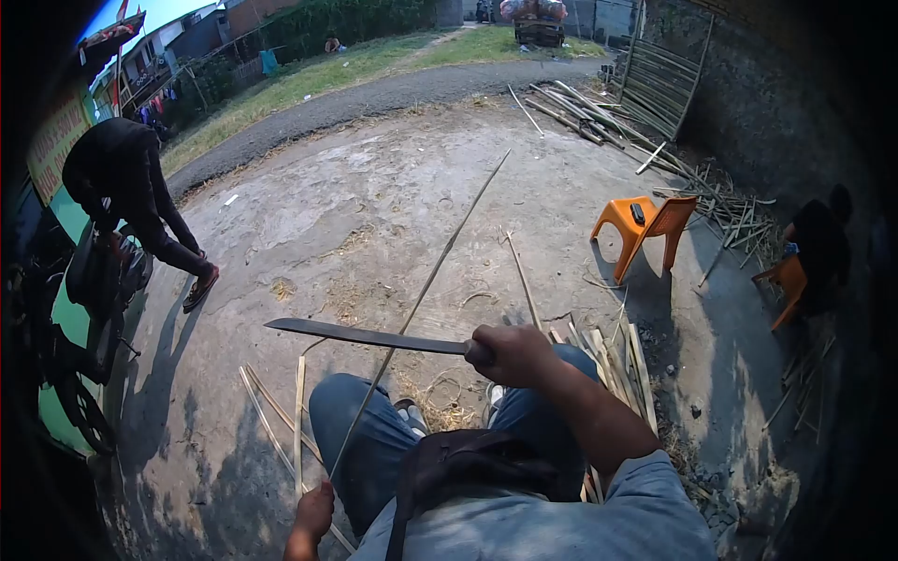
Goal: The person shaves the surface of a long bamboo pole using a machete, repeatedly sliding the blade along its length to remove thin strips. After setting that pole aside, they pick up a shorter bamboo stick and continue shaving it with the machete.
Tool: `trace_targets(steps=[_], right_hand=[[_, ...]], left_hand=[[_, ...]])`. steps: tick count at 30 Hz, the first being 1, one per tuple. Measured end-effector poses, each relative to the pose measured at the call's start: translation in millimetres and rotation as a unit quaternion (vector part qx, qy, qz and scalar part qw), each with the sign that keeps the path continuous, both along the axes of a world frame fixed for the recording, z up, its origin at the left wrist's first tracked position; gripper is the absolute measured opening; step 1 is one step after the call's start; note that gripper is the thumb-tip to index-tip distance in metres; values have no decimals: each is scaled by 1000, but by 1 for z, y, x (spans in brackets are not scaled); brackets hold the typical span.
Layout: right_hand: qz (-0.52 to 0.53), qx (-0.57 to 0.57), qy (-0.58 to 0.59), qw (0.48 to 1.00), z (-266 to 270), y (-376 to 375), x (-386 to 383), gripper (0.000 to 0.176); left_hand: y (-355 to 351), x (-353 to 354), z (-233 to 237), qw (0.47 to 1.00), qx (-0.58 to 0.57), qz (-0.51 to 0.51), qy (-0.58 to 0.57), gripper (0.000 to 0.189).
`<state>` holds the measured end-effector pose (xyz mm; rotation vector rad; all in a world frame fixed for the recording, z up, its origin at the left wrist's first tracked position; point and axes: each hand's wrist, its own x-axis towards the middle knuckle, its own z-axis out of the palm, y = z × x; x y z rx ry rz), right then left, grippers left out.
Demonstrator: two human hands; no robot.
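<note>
My right hand (pixel 513 353) grips the handle of a long dark machete (pixel 360 334), its blade pointing left across my knees. My left hand (pixel 311 517), low at the bottom edge, pinches the near end of a long thin bamboo strip (pixel 440 265) that runs up and away to the right. The blade crosses the strip about midway, above my left knee. I sit in blue jeans with a black bag strap (pixel 440 467) across my chest.
Split bamboo strips (pixel 281 411) lie on the concrete by my legs, more (pixel 622 355) at my right. An orange plastic chair (pixel 645 227) stands ahead right, bamboo poles (pixel 599 117) behind it. A person in black (pixel 131 192) bends by a motorbike at left; another sits at right (pixel 818 248).
</note>
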<state>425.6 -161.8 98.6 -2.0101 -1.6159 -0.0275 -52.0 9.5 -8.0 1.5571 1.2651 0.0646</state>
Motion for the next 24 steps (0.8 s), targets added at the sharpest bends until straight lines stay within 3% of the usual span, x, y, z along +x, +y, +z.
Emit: trace_targets(steps=[6,10,16,24], right_hand=[[90,-58,-21,994,-15,51,-2,20],[94,-75,-15,993,-22,68,14,19],[85,-78,-51,992,-14,77,10,17],[71,-56,-60,994,-32,75,8,23]], left_hand=[[-6,-3,-18,1000,19,-17,-4,68],[-3,-6,-30,993,99,-53,33,72],[-7,-4,-25,997,63,-35,14,76],[-13,6,-10,993,112,-48,12,73]])
